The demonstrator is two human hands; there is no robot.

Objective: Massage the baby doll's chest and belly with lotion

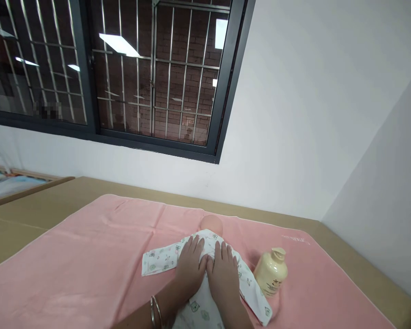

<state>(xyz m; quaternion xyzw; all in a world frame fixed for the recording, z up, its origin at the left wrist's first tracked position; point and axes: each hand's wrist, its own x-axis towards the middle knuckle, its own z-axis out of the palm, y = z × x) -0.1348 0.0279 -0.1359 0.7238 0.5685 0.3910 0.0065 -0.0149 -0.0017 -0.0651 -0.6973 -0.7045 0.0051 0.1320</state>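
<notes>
Flat and unclenched, my left hand [191, 265] and right hand [223, 273] press the baby doll's printed garment [198, 306] on the pink towel [89, 256]; I'm smoothing it, so fastening likely follows, needing fingertips.

Doll [211, 225] mostly hidden under printed garment [205, 274] and both hands, only the bald head top showing; garment's lower part cut off by the bottom edge; bottle [271, 273] label print too small to read; window [48, 110] patch blurred; forearms cropped below
</notes>
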